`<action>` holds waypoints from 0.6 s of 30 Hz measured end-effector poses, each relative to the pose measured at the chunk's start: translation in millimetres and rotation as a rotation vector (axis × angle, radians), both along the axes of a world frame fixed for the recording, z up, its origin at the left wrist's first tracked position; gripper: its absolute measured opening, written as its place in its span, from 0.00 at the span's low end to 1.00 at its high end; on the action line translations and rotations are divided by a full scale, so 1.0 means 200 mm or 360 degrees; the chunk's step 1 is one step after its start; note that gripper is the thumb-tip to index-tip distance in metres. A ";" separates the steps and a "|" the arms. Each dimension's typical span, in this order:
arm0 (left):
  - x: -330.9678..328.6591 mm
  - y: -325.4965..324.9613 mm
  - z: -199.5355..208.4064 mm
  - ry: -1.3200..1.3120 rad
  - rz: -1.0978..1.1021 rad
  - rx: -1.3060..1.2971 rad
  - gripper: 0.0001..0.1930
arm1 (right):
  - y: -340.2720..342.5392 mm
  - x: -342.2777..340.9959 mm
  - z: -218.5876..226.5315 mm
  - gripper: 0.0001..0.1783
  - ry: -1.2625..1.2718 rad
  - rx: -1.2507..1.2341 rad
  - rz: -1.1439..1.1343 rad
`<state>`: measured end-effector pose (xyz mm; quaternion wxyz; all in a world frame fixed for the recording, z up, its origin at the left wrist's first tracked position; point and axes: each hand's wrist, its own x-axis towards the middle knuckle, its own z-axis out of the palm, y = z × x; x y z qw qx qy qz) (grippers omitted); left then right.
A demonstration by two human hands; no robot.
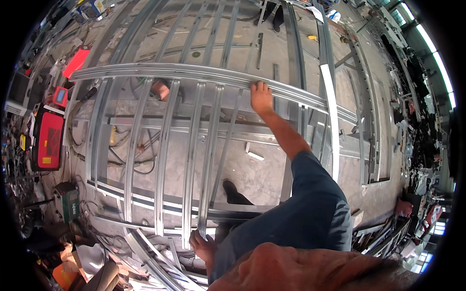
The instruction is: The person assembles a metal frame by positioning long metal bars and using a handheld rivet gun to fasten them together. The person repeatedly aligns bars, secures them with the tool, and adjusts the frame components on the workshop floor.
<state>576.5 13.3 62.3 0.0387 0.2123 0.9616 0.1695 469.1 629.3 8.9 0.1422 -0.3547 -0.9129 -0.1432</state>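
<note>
The right hand (pixel 262 100) is at the upper centre, its fingers (pixel 260 86) bent side by side over the lower edge of a long metal rail (pixel 208 72). The rail lies directly under these fingertips; the thumb is hidden, so I cannot tell whether the hand grips or only rests there. At the lower centre, the left hand (pixel 204 248) pinches the bottom end of a long metal bar (pixel 209 160) between thumb and fingers.

That bar runs from the left hand up to the rail, leaning slightly right toward its top, and meets it left of the right hand. The rail crosses the upper half of the frame, sloping down to the right. Similar bars (pixel 192 160) stand in a row just left of the held one, and together they make a ladder-like frame above the grey floor (pixel 264 182).

A dark shoe (pixel 235 194) shows through the frame near the centre, below a small white scrap (pixel 255 156). A white strip (pixel 331 116) runs down the right of centre. Farther out, a red box (pixel 47 138) stands at the left, a green box (pixel 67 201) at the lower left, and another person's legs (pixel 277 19) at the top.
</note>
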 end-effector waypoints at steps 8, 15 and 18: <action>0.05 0.03 0.06 -0.0057 0.0094 0.0002 0.23 | 0.17 -0.09 -0.14 0.16 0.0033 0.0071 0.0139; 0.04 0.15 0.12 -0.0105 -0.0104 0.0169 0.21 | -0.06 0.06 -0.10 0.31 0.0181 -0.0097 0.0231; 0.02 0.20 0.15 -0.0046 -0.0215 0.0190 0.23 | -0.30 0.33 0.01 0.40 0.0491 -0.0544 0.0225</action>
